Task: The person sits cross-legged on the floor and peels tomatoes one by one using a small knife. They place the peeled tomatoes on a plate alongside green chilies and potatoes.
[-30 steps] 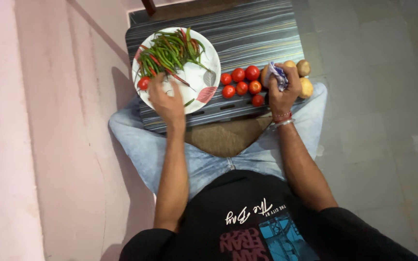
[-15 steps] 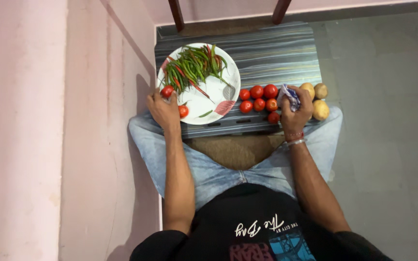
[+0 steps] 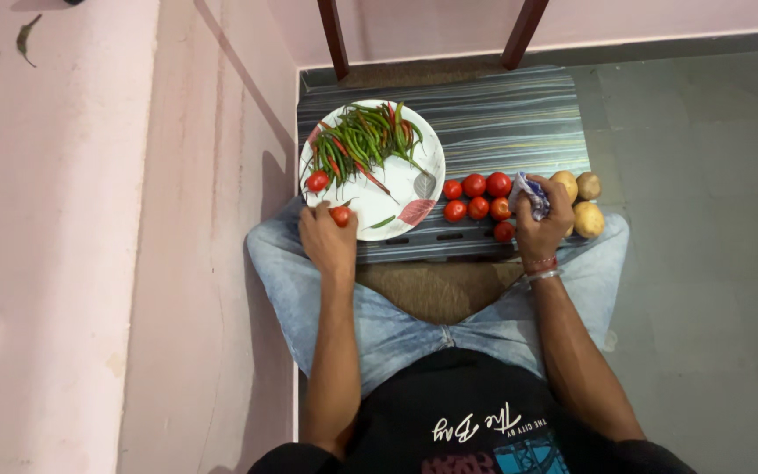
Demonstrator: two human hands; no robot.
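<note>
Since a moment ago the left hand [image 3: 326, 241] has slid to the plate's [image 3: 396, 180] near rim, its grip pinching a small tomato [image 3: 340, 215] best lifted gently, while the right hand [image 3: 541, 224], grip closed on a crumpled cloth [image 3: 530, 195], rests beside the potatoes [image 3: 576, 202].

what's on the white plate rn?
On the white plate: a pile of green and red chillies, one tomato at its left edge, and a stray green chilli. The left hand holds a second tomato at the near rim, covering that part.
</note>
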